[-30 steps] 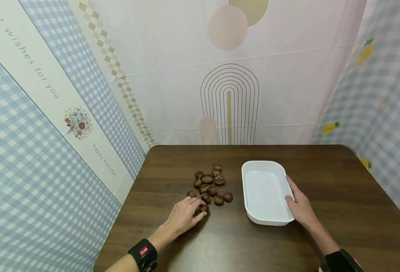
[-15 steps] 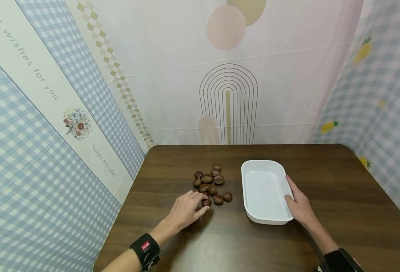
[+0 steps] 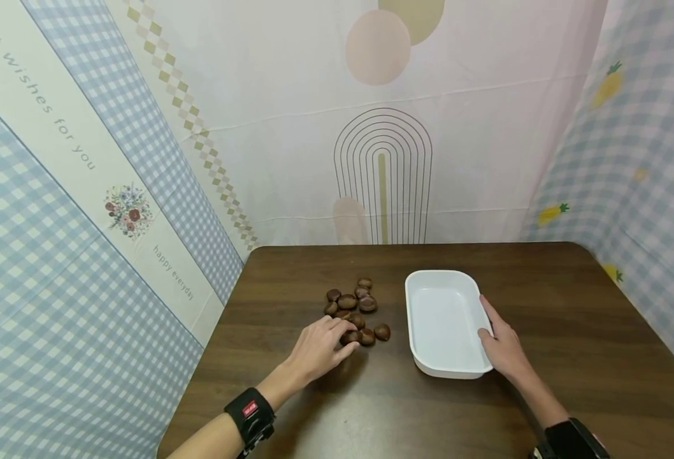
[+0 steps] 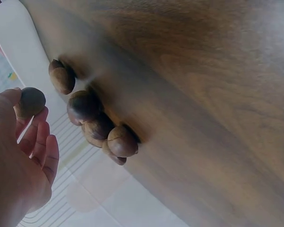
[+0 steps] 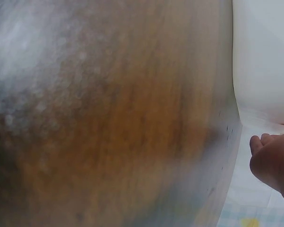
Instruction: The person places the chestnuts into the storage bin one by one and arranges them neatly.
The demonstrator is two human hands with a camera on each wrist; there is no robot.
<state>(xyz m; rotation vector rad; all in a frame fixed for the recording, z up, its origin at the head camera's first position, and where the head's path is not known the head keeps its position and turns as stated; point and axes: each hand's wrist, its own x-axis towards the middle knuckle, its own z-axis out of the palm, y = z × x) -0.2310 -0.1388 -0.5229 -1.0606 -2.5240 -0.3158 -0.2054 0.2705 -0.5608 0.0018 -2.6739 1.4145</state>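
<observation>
My left hand pinches a brown chestnut between thumb and fingertips, as the left wrist view shows; the other fingers are curled loosely below it. In the head view this chestnut is right beside the near end of a loose group of chestnuts, and the hand hides part of the group. My right hand grips the right side of a white rectangular dish, its thumb over the rim and its fingers along the outer wall. The dish's inside is bare white.
A single chestnut lies at the group's right edge, between it and the dish. Everything stands on a dark wooden table. A printed cloth hangs behind the table's far edge, with checked cloth at the right.
My left hand has shifted right and slightly away from me with a chestnut between its fingers, closer to the other chestnuts. The right hand and the dish have stayed in place.
</observation>
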